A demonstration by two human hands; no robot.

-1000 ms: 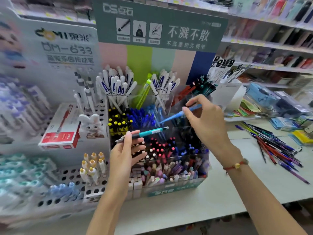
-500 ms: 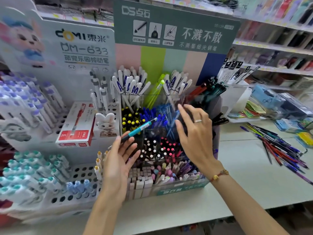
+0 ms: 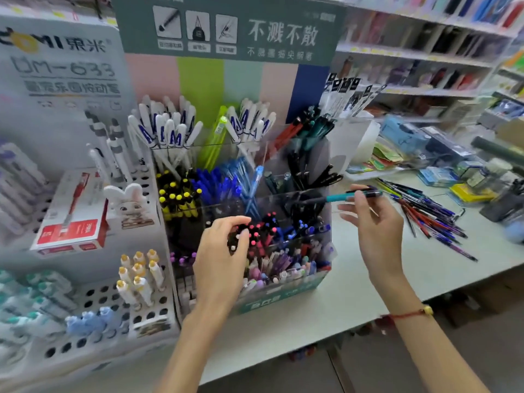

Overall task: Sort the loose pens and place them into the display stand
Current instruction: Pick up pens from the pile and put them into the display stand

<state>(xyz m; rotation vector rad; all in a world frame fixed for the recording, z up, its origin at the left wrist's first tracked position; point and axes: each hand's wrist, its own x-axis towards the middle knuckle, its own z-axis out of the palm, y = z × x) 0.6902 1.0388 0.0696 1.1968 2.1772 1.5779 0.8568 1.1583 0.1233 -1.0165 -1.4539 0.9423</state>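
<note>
The tiered clear display stand with a green front holds pens sorted by colour. My left hand hovers over its middle tier, fingers curled around the tops of black pens with pink and white ends. My right hand is to the right of the stand and pinches a teal pen, held level with its tip pointing left over the stand's right side. A light blue pen stands tilted in the blue compartment. A pile of loose pens lies on the counter beyond my right hand.
A white perforated pen rack with a red box and a rabbit figure stands left of the stand. Packets and boxes crowd the counter's far right. Stocked shelves run behind. The counter edge is near me.
The light blue pen left my right hand and now stands in the stand. The teal pen passed from my left hand to my right. My left hand dropped onto the black pens.
</note>
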